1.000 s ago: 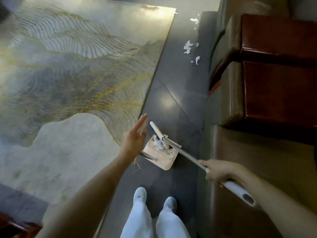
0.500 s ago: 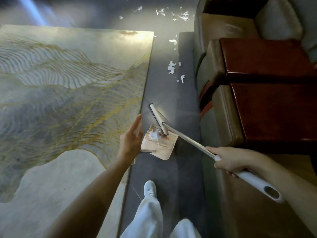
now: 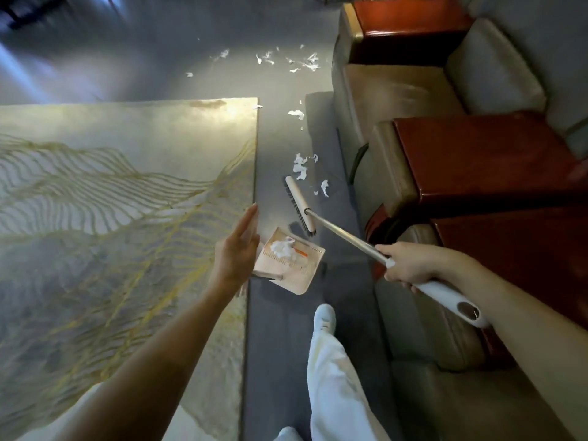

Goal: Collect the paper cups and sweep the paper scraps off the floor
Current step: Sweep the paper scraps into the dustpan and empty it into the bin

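Dustpan (image 3: 296,276), pale beige, is carrying a wad of crumpled white paper (image 3: 281,248) and a small orange piece (image 3: 300,253), over the grey floor (image 3: 280,329) beside the rug (image 3: 127,218) edge. The left hand (image 3: 237,253) is covering its handle end, visible fingers (image 3: 250,219) straight and pressed together; whether it is gripping the handle cannot be told. The right hand (image 3: 404,265) is curling round the broom (image 3: 300,206) shaft, the brush head angling just beyond the dustpan's far lip. Torn white paper scraps (image 3: 299,167) are lying scattered on the floor ahead, along the sofa (image 3: 397,97).

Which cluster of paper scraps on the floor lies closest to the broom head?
The cluster just beyond the broom head, beside the sofa; the other floor scraps lie farther ahead, past the rug corner.
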{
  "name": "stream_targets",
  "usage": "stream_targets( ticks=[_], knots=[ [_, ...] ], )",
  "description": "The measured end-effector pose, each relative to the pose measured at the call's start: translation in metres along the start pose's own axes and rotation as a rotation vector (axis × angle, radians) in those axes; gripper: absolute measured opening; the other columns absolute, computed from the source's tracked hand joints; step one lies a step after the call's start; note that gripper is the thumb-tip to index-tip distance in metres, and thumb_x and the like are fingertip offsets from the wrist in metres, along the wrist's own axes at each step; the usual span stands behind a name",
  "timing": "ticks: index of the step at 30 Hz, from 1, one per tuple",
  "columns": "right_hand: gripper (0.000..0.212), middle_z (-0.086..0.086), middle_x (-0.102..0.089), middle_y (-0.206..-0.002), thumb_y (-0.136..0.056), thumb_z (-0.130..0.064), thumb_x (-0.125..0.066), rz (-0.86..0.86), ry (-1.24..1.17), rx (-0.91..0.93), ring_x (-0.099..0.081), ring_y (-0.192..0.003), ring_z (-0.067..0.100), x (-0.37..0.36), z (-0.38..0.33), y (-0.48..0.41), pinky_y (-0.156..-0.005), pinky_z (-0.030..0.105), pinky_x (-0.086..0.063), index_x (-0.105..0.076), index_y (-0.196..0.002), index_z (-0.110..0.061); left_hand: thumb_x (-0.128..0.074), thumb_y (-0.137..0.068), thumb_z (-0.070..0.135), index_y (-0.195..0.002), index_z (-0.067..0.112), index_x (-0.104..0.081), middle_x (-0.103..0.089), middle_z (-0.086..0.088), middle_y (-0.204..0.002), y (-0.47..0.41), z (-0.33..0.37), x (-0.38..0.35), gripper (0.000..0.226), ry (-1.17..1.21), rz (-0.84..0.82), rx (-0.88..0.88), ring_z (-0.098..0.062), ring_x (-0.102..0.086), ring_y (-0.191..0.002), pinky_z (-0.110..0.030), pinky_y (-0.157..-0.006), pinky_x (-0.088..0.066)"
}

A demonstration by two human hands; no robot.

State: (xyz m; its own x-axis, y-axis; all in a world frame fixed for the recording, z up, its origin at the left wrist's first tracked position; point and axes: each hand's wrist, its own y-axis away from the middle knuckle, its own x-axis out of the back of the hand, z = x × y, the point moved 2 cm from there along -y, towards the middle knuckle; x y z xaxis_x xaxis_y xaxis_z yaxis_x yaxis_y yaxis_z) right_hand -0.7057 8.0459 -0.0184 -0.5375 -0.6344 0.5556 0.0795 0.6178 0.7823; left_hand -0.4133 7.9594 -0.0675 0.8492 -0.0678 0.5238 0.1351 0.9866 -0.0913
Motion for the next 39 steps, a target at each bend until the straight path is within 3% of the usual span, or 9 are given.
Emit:
stream_targets(
  ticks=[5,10,13,16,18,22,28,36,39],
  knots=[
    [0.064,0.012,-0.059,-0.074,-0.091,-0.004,-0.048,-0.01,-0.085,-0.031,-0.055,-0.05,0.016,0.085,-0.014,-0.08,-0.044,0.024,-0.046,-0.026,-0.149,-0.019,-0.054,-0.094,0.008,-0.142,0.035,-0.041,-0.049,0.02,-0.126,-0.107,0.008,-0.032,0.056,0.038,-0.041,0.076,0.014,-0.05,-0.101,-0.004,-0.086,-0.034],
    [0.048,0.01,-0.057,-0.072,-0.093,-0.008,-0.052,0.0,-0.099,-0.075,-0.053,-0.05,0.016,0.164,-0.024,-0.149,-0.046,0.027,-0.047,-0.04,-0.138,-0.017,-0.054,-0.094,0.006,-0.14,0.039,-0.038,-0.046,0.019,-0.13,-0.204,0.008,-0.055,0.059,0.05,-0.043,0.104,0.008,-0.044,-0.113,0.004,-0.084,-0.03],
    [0.057,0.012,-0.06,-0.083,-0.092,-0.009,-0.055,0.013,-0.164,-0.135,-0.058,-0.062,0.022,0.197,-0.023,-0.186,-0.059,0.035,-0.052,-0.035,-0.144,-0.021,-0.053,-0.094,0.006,-0.14,0.036,-0.04,-0.046,0.015,-0.131,-0.257,0.003,-0.073,0.056,0.063,-0.031,0.149,-0.005,-0.048,-0.118,0.004,-0.081,-0.031],
    [0.071,0.011,-0.06,-0.097,-0.091,-0.01,-0.056,0.039,-0.107,-0.174,-0.061,-0.065,0.022,0.227,-0.027,-0.228,-0.056,0.032,-0.052,-0.021,-0.152,-0.023,-0.051,-0.096,0.008,-0.143,0.031,-0.039,-0.049,0.007,-0.138,-0.304,-0.003,-0.092,0.054,0.037,-0.126,0.18,-0.018,-0.051,-0.124,-0.017,-0.094,-0.038],
    [0.071,0.011,-0.057,-0.118,-0.091,-0.013,-0.053,0.059,0.016,-0.19,-0.063,-0.081,0.024,0.241,-0.034,-0.255,-0.064,0.032,-0.052,-0.018,-0.153,-0.021,-0.052,-0.096,0.009,-0.143,0.032,-0.04,-0.055,-0.002,-0.136,-0.331,-0.007,-0.101,0.054,0.006,-0.136,0.201,-0.028,-0.056,-0.119,-0.018,-0.092,-0.042],
    [0.067,0.012,-0.053,-0.131,-0.092,-0.011,-0.047,0.032,0.041,-0.225,-0.06,-0.099,0.027,0.249,-0.049,-0.302,-0.072,0.029,-0.047,-0.019,-0.153,-0.017,-0.054,-0.092,0.007,-0.136,0.046,-0.039,-0.063,-0.002,-0.124,-0.382,-0.012,-0.109,0.061,0.005,-0.098,0.213,-0.015,-0.062,-0.093,0.001,-0.071,-0.036],
    [0.069,0.016,-0.062,-0.074,-0.091,-0.006,-0.048,-0.085,-0.302,-0.235,-0.055,-0.05,0.018,0.257,-0.068,-0.324,-0.048,0.028,-0.048,-0.021,-0.152,-0.024,-0.053,-0.093,0.012,-0.14,0.045,-0.039,-0.061,0.001,-0.127,-0.43,-0.01,-0.118,0.058,-0.026,-0.139,0.247,-0.02,-0.061,-0.108,-0.02,-0.086,-0.043],
    [0.072,0.01,-0.063,-0.079,-0.093,-0.012,-0.051,-0.133,-0.149,-0.162,-0.061,-0.056,0.017,0.335,-0.061,-0.32,-0.048,0.026,-0.052,-0.015,-0.153,-0.028,-0.053,-0.094,0.011,-0.137,0.051,-0.037,-0.059,0.002,-0.131,-0.46,-0.01,-0.133,0.061,-0.023,-0.133,0.266,-0.018,-0.058,-0.112,-0.014,-0.087,-0.036],
    [0.062,0.014,-0.062,-0.093,-0.093,-0.007,-0.049,-0.119,-0.027,-0.107,-0.067,-0.074,0.027,0.378,-0.067,-0.339,-0.061,0.035,-0.057,-0.026,-0.148,-0.021,-0.054,-0.092,0.003,-0.128,0.056,-0.035,-0.049,0.015,-0.133,-0.467,-0.007,-0.136,0.066,-0.01,-0.113,0.233,-0.008,-0.05,-0.118,0.002,-0.089,-0.029]
  ],
)
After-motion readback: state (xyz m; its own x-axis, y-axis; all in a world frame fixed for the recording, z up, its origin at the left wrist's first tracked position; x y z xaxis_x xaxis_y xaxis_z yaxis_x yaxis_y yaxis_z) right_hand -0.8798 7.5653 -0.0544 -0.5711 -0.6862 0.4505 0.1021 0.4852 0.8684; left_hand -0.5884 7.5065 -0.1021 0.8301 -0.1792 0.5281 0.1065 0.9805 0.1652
